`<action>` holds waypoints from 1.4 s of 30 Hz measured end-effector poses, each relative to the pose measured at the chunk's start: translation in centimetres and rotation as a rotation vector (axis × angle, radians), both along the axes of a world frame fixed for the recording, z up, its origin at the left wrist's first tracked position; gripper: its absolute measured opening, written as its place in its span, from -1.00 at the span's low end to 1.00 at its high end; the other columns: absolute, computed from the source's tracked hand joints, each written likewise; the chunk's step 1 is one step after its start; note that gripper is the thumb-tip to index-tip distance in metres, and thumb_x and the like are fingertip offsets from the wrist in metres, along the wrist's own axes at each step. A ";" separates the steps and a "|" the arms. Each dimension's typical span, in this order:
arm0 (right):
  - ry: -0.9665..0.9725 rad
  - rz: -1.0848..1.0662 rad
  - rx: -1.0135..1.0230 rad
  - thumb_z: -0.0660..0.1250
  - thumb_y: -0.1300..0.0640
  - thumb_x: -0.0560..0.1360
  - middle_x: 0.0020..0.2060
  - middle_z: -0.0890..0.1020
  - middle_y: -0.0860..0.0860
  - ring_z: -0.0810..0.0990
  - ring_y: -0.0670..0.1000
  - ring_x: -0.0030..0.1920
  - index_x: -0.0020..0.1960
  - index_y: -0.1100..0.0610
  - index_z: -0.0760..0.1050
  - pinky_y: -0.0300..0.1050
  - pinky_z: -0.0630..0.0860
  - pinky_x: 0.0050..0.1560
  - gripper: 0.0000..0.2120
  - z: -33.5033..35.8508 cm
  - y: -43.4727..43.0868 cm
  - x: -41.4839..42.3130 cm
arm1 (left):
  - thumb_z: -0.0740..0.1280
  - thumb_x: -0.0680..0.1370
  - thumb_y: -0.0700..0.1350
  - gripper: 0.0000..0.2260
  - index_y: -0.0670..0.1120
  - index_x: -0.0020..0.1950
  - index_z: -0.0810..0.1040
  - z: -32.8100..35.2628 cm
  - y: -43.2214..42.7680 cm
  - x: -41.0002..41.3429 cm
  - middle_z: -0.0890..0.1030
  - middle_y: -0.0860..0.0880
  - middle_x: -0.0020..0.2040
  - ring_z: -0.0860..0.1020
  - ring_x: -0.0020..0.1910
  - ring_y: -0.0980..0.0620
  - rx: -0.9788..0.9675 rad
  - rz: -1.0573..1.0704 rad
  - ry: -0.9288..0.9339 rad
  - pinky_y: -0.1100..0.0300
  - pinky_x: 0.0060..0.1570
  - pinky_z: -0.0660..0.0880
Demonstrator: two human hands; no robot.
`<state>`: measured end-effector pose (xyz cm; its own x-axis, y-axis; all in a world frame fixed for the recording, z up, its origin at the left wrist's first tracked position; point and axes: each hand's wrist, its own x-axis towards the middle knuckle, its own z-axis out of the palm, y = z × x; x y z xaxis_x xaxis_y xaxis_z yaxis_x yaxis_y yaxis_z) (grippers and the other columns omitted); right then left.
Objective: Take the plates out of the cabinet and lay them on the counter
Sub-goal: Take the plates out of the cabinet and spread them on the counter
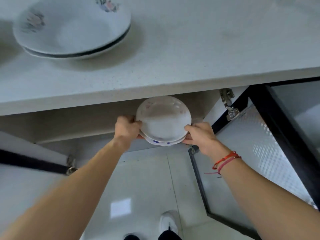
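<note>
On the desk, far left: a pair of large stacked plates (71, 26) with faint flower prints lies on the pale speckled desk (190, 49); the lower one shows a dark rim (both are blurred).
Left door: the left cabinet door (32, 163), dark-edged, hangs open below the desk edge; a metal hinge (71, 166) shows at its near corner.
Left hand: the left hand (127, 127) is closed on the left edge of the small plate stack (163, 121); thumb on top, fingers curled beneath.
Small plate stack: held between both hands just in front of the open cabinet (78, 122), below the desk's front edge; the top plate is white with faint pink marks, and a lower one shows blue marks at its near rim.
Right hand: the right hand (201, 135) grips the stack's right edge; red string bracelets (225, 161) circle the wrist.
Right door: the right cabinet door (251, 144), frosted glass in a black frame, stands swung open.
Floor: pale floor (143, 179) tiles; one white shoe (168, 224) below.
</note>
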<state>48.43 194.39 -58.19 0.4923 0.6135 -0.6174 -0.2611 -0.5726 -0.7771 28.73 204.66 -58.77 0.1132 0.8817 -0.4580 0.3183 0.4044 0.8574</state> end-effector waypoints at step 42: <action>-0.082 0.077 0.004 0.29 0.40 0.50 -0.12 0.71 0.16 0.72 0.15 -0.09 0.01 0.30 0.63 -0.01 0.69 -0.18 -0.83 30.9 -6.3 -1.4 | 0.24 0.49 -0.34 -0.81 -0.13 -0.12 0.62 30.9 -7.6 -2.8 0.68 -0.17 -0.17 0.67 -0.18 -0.18 0.018 -0.020 -0.041 -0.06 -0.27 0.66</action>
<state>47.04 188.14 -27.29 0.4921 0.6541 -0.5744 -0.1518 -0.5852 -0.7966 25.97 197.05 -27.90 0.1494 0.8873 -0.4364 0.2903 0.3826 0.8771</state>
